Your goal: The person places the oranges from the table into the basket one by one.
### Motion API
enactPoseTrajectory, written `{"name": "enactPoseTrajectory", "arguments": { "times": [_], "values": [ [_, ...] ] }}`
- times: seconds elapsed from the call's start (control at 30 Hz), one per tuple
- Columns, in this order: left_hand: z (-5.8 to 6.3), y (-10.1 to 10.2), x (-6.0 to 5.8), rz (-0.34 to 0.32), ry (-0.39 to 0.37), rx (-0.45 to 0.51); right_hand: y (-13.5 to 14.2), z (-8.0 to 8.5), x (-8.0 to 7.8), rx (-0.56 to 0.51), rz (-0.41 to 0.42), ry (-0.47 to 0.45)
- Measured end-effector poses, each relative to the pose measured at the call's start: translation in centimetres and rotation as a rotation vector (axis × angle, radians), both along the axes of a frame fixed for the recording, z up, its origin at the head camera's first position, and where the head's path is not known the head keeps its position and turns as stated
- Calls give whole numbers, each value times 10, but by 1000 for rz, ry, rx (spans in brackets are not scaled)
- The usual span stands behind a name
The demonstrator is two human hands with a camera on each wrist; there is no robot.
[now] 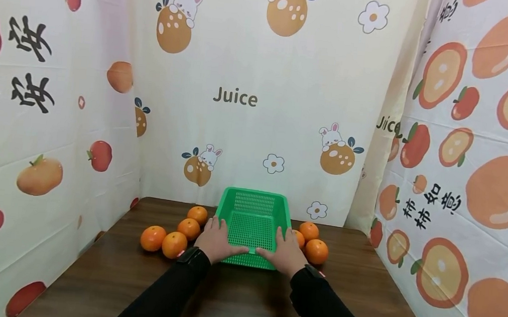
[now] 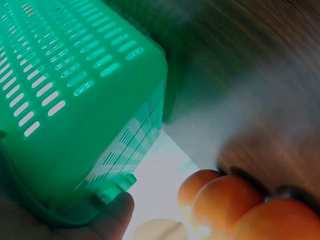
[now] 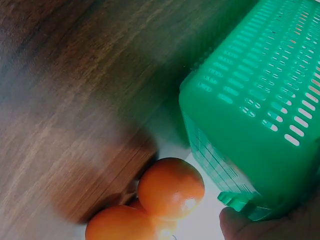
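A green plastic basket (image 1: 255, 192) with slotted walls stands on the table, with no fruit visible inside. My left hand (image 1: 216, 241) grips its near left corner, thumb along the near rim and fingers along the side. The right hand (image 1: 288, 254) holds the near right corner the same way, its thumb pointing at the left one. In the left wrist view a fingertip (image 2: 120, 212) touches the basket beside a small side tab; the right wrist view shows a similar fingertip (image 3: 232, 220). The undersides of both hands are hidden in the head view.
Several oranges (image 1: 174, 245) lie left of the basket, close to the left hand. More oranges (image 1: 317, 251) sit on the right, one partly behind the right hand. The brown wooden table (image 1: 241, 303) is bordered by printed fabric (image 1: 283, 131) behind and on both sides.
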State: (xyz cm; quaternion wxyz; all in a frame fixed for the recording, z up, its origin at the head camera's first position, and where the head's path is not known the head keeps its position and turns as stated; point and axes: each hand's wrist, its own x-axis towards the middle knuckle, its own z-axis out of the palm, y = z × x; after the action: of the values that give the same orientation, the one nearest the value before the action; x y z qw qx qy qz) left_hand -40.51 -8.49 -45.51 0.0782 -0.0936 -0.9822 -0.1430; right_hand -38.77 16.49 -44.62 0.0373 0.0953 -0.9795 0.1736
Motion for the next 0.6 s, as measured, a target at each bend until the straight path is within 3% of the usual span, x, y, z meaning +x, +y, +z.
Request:
{"name": "enactPoseTrajectory", "arguments": {
  "times": [0.2, 0.6],
  "values": [
    [-4, 4, 5, 18, 35, 35, 2, -4, 4, 8, -14, 38],
    [-6, 2, 1, 65, 17, 31, -2, -9, 2, -1, -49, 26]
  ]
}}
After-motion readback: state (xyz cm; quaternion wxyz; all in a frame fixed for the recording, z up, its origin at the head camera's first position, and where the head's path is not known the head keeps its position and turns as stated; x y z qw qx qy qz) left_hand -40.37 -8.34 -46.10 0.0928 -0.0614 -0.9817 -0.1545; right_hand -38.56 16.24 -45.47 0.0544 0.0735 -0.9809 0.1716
